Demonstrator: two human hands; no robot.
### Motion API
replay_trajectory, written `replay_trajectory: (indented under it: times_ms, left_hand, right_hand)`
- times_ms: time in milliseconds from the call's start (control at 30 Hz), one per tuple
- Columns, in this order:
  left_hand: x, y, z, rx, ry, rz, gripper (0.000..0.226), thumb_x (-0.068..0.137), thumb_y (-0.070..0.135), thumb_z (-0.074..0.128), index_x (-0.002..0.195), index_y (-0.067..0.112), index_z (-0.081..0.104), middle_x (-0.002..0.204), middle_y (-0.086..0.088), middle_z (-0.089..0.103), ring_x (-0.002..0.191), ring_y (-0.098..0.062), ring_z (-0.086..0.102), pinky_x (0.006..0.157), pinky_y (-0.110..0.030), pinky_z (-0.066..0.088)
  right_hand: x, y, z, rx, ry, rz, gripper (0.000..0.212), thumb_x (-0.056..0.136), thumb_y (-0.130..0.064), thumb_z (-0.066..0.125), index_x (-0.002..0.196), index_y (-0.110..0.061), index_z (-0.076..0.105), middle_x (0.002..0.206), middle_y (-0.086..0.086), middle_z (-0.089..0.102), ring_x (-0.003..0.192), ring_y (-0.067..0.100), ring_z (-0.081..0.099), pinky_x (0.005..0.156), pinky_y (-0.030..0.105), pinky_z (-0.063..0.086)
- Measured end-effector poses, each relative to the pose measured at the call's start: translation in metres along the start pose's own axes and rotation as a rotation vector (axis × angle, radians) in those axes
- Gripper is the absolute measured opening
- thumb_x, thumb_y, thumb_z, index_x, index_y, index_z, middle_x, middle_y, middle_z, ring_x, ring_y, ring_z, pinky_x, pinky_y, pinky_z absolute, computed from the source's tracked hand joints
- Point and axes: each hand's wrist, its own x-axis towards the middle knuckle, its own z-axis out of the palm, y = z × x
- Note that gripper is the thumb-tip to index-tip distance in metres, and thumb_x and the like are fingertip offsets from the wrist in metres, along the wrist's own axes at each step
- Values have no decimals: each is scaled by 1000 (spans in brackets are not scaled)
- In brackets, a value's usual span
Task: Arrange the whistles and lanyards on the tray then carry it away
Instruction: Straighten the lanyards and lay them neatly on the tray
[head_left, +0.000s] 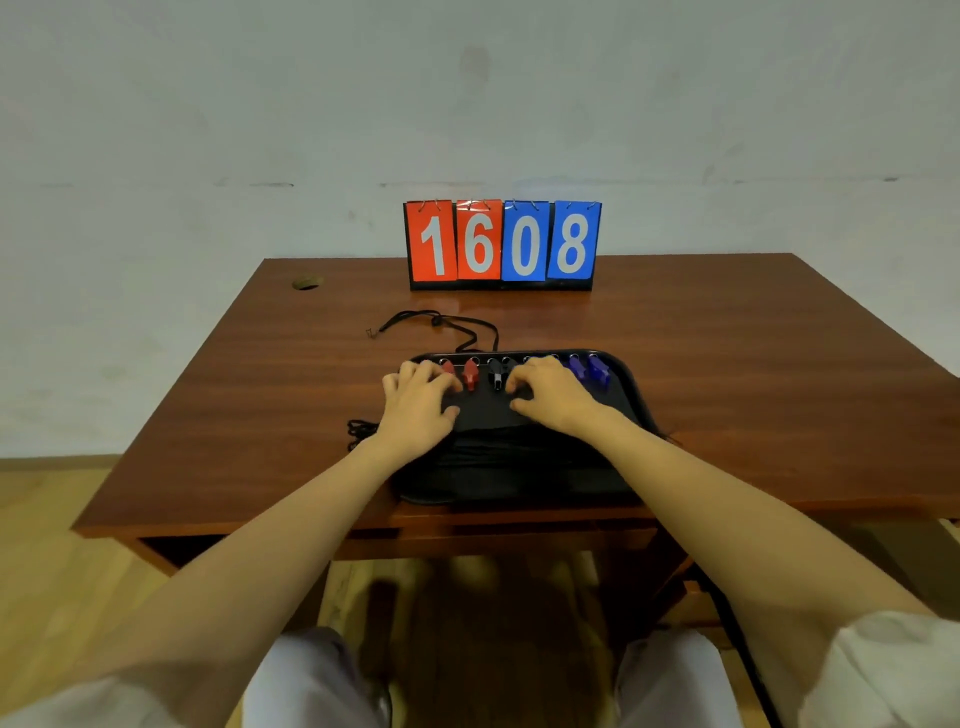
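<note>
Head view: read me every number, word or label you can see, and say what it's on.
"16": white digits on the two red cards of the flip scoreboard.
"08": white digits on its two blue cards.
On the tray and whistles: no text visible.

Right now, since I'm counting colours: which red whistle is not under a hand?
The red one beside the black whistle; the other red whistle lies partly under fingers of the left hand.
</note>
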Motion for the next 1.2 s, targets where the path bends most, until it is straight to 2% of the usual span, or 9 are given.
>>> replay_trajectory:
  times_ms: [133, 333, 500, 600, 733, 867, 1000, 1100, 1200]
  left_hand:
    - [49, -20, -10, 19, -11, -63, 30, 90, 27, 55, 119, 20, 57, 126, -4, 47, 123, -26, 36, 98, -40, 27]
    - [122, -68, -13, -10, -106, -178, 34, 91, 23, 52, 122, 10, 56, 127, -11, 48, 117, -31, 48, 98, -44, 43]
    - [163, -109, 6, 65, -176, -312, 34, 95, 17, 44, 127, 8, 49, 126, -14, 45, 116, -34, 47, 95, -44, 43]
    - [174, -129, 24, 14, -181, -370, 32, 97, 23, 46, 124, 5, 48, 125, -15, 45, 116, -33, 46, 95, -43, 44]
    - [180, -134, 41, -30, -109, -335, 26, 99, 17, 42, 119, 3, 51, 120, -15, 48, 111, -32, 48, 92, -40, 43]
    - [180, -120, 46, -2, -151, -299, 23, 98, 7, 37, 117, 1, 50, 120, -17, 47, 108, -34, 50, 88, -41, 44]
    - [170, -111, 34, 121, -192, -232, 24, 98, 9, 35, 119, 4, 47, 125, -16, 49, 115, -33, 46, 94, -40, 39]
    - [161, -102, 10, 60, -139, -224, 21, 96, 7, 36, 113, 7, 47, 116, -15, 60, 107, -34, 53, 89, -39, 38]
    - [151, -85, -26, -118, 31, -198, 14, 95, 14, 41, 106, 11, 48, 99, -10, 68, 90, -32, 61, 85, -39, 43]
  right_hand:
    - [63, -12, -8, 25, 5, 6, 27, 89, -26, 61, 114, -16, 61, 117, 7, 57, 111, 25, 51, 95, 42, 47]
    - [160, -5, -3, 79, -7, 139, 38, 91, -29, 58, 126, -14, 52, 126, 11, 51, 119, 29, 45, 100, 42, 44]
    - [216, 2, 25, 49, -121, 142, 47, 93, -30, 55, 137, -17, 42, 134, 11, 46, 126, 31, 39, 103, 42, 41]
    - [230, 13, 47, 2, -102, 156, 38, 96, -23, 48, 133, -16, 46, 133, 10, 43, 123, 30, 39, 99, 42, 40]
    - [239, 26, 59, 98, 117, 286, 25, 93, -2, 39, 111, -9, 53, 118, 12, 49, 110, 30, 45, 78, 34, 38]
    - [239, 25, 54, 78, 64, 320, 26, 91, 2, 41, 114, -6, 51, 119, 15, 50, 110, 31, 47, 79, 33, 38]
    - [229, 29, 38, 196, -9, 306, 13, 91, 0, 44, 98, -11, 47, 120, 16, 51, 107, 32, 51, 82, 33, 40]
    - [214, 27, 15, 282, 93, 305, 20, 93, -4, 43, 111, -10, 50, 121, 12, 52, 101, 27, 54, 84, 35, 46]
    - [195, 22, -9, 327, 174, 261, 25, 98, -9, 40, 121, -12, 49, 122, 10, 55, 97, 23, 57, 80, 36, 50]
